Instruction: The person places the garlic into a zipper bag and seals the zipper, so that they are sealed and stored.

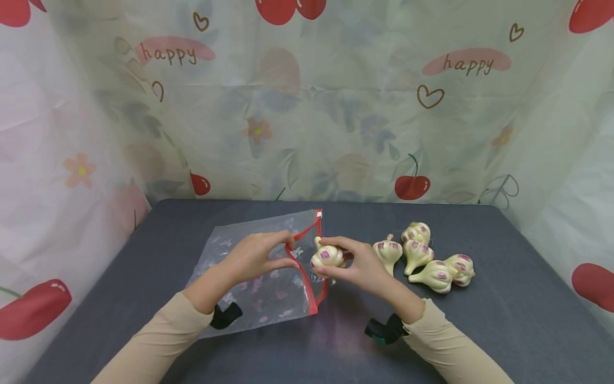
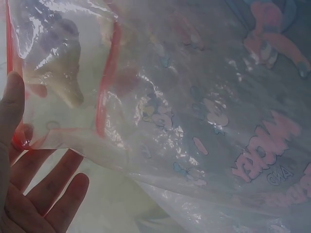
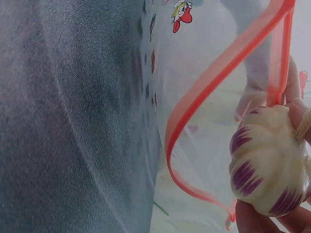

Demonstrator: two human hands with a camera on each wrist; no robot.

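A clear printed zip bag (image 1: 268,298) with a red zip edge lies on the dark table, its mouth spread toward the right. My left hand (image 1: 261,256) pinches the red rim (image 2: 22,141) of that mouth between thumb and fingers. At the opening, my right hand (image 1: 357,264) grips a garlic bulb (image 1: 328,256), cream with purple streaks, by thumb and fingertips. In the right wrist view the bulb (image 3: 267,162) sits right by the red zip edge (image 3: 214,90). Through the film in the left wrist view, the bulb's pale neck (image 2: 68,90) shows blurred.
Several more garlic bulbs (image 1: 434,276) lie grouped on the table (image 1: 384,362), to the right of my right hand. A patterned curtain (image 1: 312,133) hangs behind the table and along both sides. A thin looped cord (image 1: 501,189) is at the back right corner.
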